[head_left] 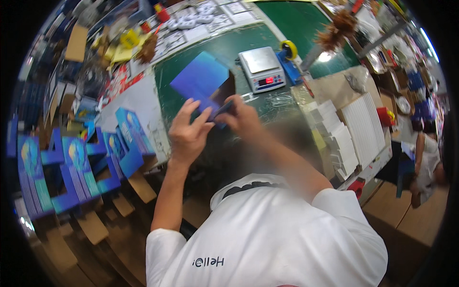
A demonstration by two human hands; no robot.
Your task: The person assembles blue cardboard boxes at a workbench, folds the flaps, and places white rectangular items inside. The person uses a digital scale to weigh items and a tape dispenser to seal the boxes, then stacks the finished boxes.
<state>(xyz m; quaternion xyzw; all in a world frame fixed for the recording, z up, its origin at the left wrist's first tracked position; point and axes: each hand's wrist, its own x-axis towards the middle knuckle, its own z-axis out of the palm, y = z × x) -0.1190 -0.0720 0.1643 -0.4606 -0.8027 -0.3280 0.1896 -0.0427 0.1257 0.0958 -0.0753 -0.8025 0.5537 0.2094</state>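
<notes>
A blue and purple cardboard box (201,79) is tilted over the green work table, its brown inside partly showing on the right. My left hand (188,129) is at its near left edge, with the fingertips pressed on the purple card and the thumb toward the near flap. At the near right edge, my right hand (243,117) is closed with its fingers curled around a dark edge or flap of the same box. The hands are close together, and part of the box's near end is hidden behind the fingers.
Beyond the box stands a digital scale (262,69) with a blue tape dispenser (289,62) beside it. White card pieces (366,126) are stacked at the right. Several blue boxes (79,167) stand open at the left. Another person (425,167) is at far right.
</notes>
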